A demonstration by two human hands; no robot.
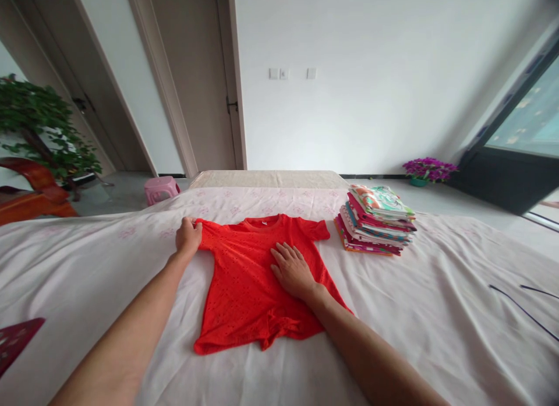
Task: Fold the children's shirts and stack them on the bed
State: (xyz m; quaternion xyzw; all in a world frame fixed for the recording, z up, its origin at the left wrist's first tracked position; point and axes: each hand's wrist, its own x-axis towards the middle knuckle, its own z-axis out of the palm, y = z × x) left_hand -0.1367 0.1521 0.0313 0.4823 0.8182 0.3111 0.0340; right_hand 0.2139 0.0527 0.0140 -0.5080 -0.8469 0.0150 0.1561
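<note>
A small red short-sleeved romper (240,278) with tiny eyelet holes lies spread on a pale cloth, its neckline away from me. The fabric is bunched at the crotch between its short legs. My left hand (188,236) pinches the end of the left sleeve. Over the middle of the chest, my right hand (293,269) lies flat with its fingers stretched out, touching the fabric and gripping nothing. To the right of the romper stands a stack of folded clothes (375,222) in several colours, with a green and orange print on top.
A pale flowered cloth (441,289) with wrinkles covers the broad surface. At its left edge is part of a dark pink perforated object (20,342); thin dark cords (524,313) lie at right. Beyond stand a pink stool (161,189), purple flowers (430,168) and a wooden armrest (39,187).
</note>
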